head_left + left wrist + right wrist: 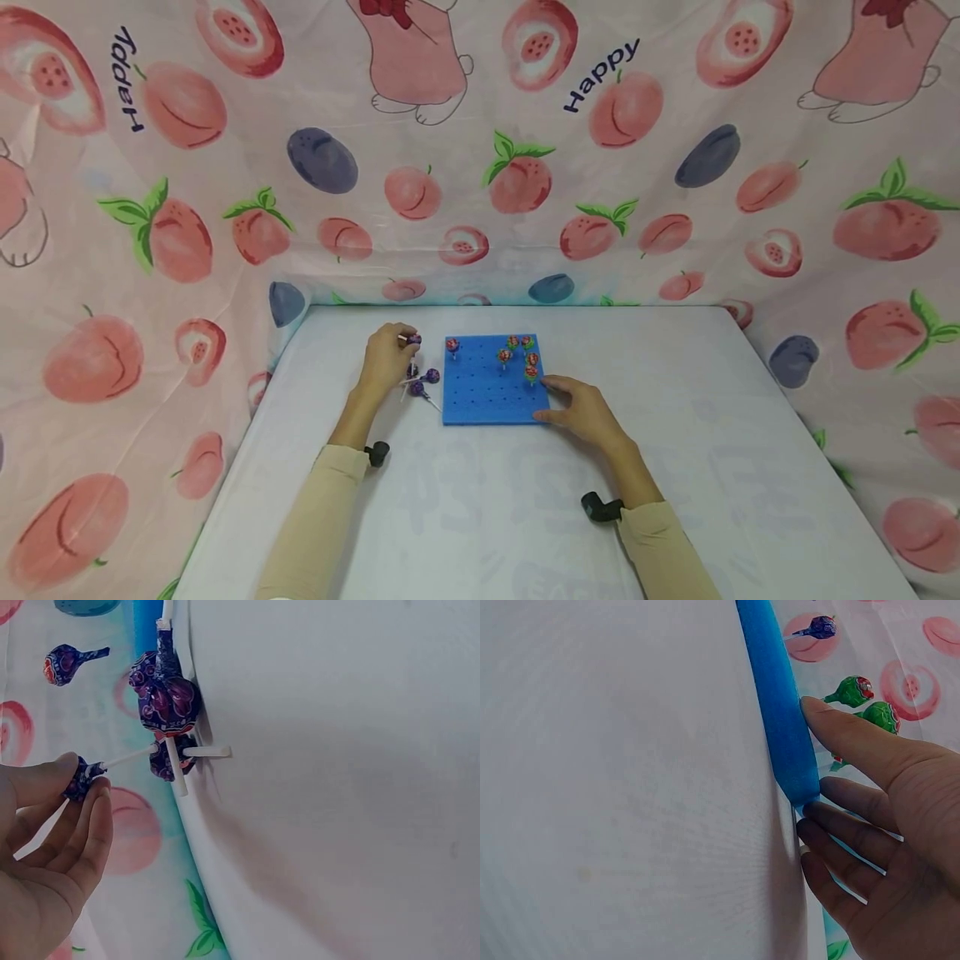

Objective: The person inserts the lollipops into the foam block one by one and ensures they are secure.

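Observation:
In the head view my left hand [386, 357] pinches a purple-wrapped lollipop [84, 778] by its head between thumb and fingers, its white stick pointing away. Just below that hand, several loose purple lollipops [417, 389] lie in a small cluster on the table beside a blue pegboard [480, 408]. At the board's right front corner rests my right hand [588, 410], thumb and fingertips touching the edge with fingers fairly straight. Upright in the board stand one purple lollipop [452, 344] at the far left and several green-and-red lollipops [531, 373] towards the right.
The board has rows of small holes. A white-covered table [465, 517] lies under everything, and a fruit-printed cloth [480, 167] hangs behind and at both sides. A black wrist camera [602, 507] sits on the right forearm, another [378, 453] on the left.

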